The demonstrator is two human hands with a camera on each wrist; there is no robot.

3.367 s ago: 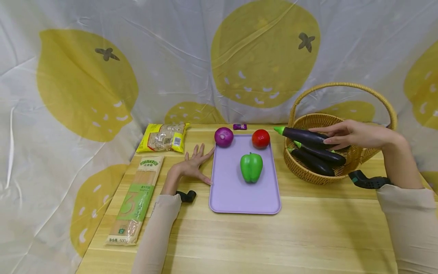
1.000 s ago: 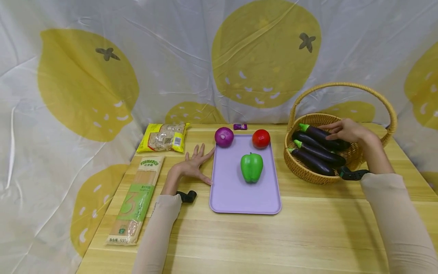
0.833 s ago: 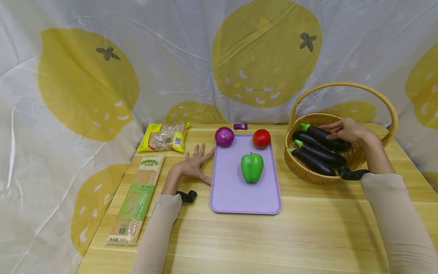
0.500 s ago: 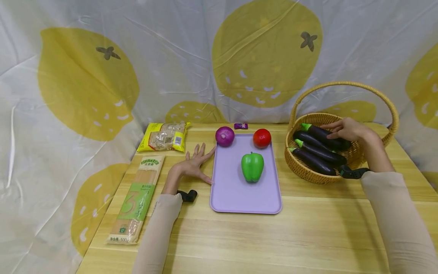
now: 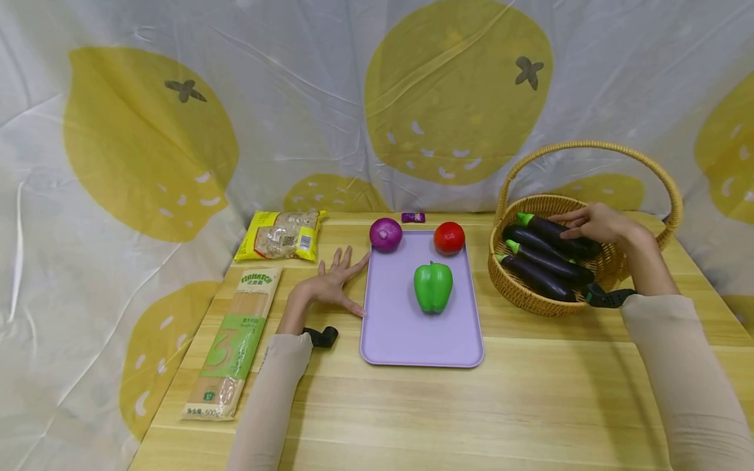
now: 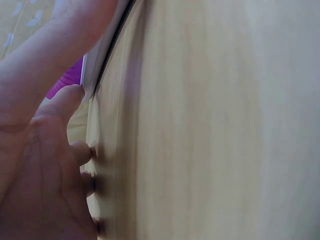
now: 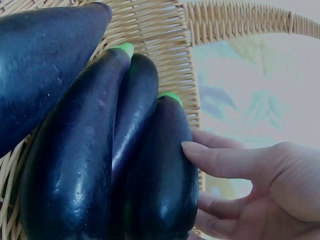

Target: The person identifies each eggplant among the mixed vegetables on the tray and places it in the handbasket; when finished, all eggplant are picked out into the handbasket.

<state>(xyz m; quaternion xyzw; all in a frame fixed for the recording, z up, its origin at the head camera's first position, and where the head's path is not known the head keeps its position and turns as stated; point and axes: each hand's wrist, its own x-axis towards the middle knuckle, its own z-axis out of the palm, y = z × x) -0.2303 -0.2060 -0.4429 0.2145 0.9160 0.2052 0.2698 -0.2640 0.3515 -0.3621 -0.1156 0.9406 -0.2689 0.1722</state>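
Observation:
My left hand [image 5: 326,288] lies at the left side of the lilac tray [image 5: 406,340], fingers spread, with thumb and index fingertips at its edge. In the left wrist view, the other fingertips [image 6: 89,183] reach down to the wooden table. At the right, my right hand [image 5: 603,224] reaches into the wicker basket [image 5: 530,302] and holds the rearmost eggplant [image 5: 550,230]. The right wrist view shows the thumb [image 7: 200,152] on one side of that eggplant [image 7: 162,165] and fingers along its far side. Several eggplants lie side by side in the basket.
On the tray are a green bell pepper [image 5: 432,288], a tomato [image 5: 449,238] and, at its back left corner, a red onion [image 5: 385,235]. A small purple packet [image 5: 413,217] lies behind. A spaghetti pack [image 5: 232,347] and yellow bag [image 5: 279,235] are at left. The basket's handle [image 5: 595,145] arches high.
Compared with the earliest frame, my right hand has lowered the eggplant into the basket, beside the others. Over the last second both hands have stayed in place.

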